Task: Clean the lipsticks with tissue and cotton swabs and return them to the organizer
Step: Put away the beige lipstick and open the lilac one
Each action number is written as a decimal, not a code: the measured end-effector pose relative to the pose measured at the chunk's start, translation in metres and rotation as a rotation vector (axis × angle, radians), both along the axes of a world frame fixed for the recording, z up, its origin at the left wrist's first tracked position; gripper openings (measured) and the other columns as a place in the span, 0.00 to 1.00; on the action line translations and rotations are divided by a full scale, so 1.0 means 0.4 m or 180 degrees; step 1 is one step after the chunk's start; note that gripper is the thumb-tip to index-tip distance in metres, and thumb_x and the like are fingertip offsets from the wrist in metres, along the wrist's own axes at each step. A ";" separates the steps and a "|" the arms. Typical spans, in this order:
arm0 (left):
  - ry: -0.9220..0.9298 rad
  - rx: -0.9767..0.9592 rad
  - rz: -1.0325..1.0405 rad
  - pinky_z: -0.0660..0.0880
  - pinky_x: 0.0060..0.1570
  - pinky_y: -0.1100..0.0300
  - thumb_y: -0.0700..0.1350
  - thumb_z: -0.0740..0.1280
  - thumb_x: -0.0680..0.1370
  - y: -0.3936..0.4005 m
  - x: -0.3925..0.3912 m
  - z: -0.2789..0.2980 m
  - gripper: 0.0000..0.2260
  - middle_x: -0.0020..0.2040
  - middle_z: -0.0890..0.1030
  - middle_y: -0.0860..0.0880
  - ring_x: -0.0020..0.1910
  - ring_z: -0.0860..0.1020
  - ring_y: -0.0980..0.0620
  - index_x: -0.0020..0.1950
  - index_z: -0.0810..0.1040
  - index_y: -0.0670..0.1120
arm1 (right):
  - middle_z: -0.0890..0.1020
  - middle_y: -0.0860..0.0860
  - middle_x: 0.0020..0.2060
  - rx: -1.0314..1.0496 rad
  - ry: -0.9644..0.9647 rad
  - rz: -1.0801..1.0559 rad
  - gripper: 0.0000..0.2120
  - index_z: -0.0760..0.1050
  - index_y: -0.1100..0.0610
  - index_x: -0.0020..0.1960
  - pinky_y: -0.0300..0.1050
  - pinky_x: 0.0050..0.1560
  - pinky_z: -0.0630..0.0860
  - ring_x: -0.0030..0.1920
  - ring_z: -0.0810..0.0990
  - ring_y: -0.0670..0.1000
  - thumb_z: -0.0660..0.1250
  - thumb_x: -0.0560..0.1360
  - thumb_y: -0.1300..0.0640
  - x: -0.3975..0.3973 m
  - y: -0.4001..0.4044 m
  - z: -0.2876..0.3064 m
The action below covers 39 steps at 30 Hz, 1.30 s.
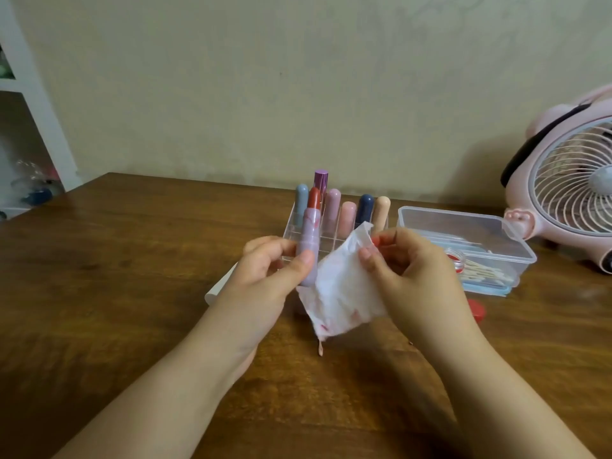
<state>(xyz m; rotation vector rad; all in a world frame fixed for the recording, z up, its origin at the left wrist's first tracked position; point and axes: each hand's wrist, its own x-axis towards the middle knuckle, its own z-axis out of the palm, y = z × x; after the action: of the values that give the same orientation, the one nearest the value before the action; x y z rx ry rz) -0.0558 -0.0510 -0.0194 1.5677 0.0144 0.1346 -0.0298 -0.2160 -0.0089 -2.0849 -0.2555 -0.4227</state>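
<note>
Mid-wipe: left hand (276,263) gripping lilac plastic lipstick tube (308,250), right hand (402,260) pinching stained white tissue (341,293). Next, probably: rubbing tube clean.

Head view; faces forward-down; close over table (132,260)

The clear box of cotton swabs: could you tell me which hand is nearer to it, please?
Right. The right hand, pinching the tissue, sits just beside the clear box; the left hand, holding the lilac lipstick, is farther off.

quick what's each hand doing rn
Left hand: grips the lilac lipstick, upright.
Right hand: pinches the stained tissue.
</note>
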 end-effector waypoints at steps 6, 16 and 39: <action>0.0124 -0.0141 -0.0357 0.77 0.48 0.59 0.49 0.65 0.76 -0.012 -0.004 -0.004 0.08 0.42 0.84 0.54 0.43 0.81 0.57 0.52 0.79 0.50 | 0.83 0.56 0.38 0.1165 0.0669 0.0733 0.05 0.76 0.63 0.47 0.43 0.43 0.77 0.39 0.80 0.48 0.67 0.75 0.61 -0.012 0.032 -0.001; -0.0015 -0.0167 -0.0467 0.79 0.52 0.56 0.44 0.65 0.76 -0.016 -0.010 -0.001 0.09 0.44 0.84 0.52 0.46 0.82 0.54 0.56 0.79 0.50 | 0.78 0.54 0.32 0.2346 0.1229 0.1351 0.15 0.78 0.56 0.34 0.50 0.47 0.76 0.38 0.77 0.51 0.60 0.78 0.60 -0.009 0.036 -0.004; 0.0197 -0.1059 -0.1113 0.77 0.37 0.59 0.51 0.64 0.74 -0.027 -0.019 0.004 0.16 0.36 0.80 0.43 0.34 0.77 0.50 0.49 0.80 0.39 | 0.73 0.59 0.29 0.2602 0.1255 0.2285 0.13 0.77 0.63 0.47 0.43 0.27 0.70 0.25 0.70 0.50 0.63 0.75 0.53 -0.023 0.047 -0.011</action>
<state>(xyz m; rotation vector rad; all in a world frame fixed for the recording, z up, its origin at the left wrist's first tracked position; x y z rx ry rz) -0.0635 -0.0620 -0.0179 1.2203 -0.1797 -0.1838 -0.0389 -0.1971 -0.0134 -1.1264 -0.4731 0.2912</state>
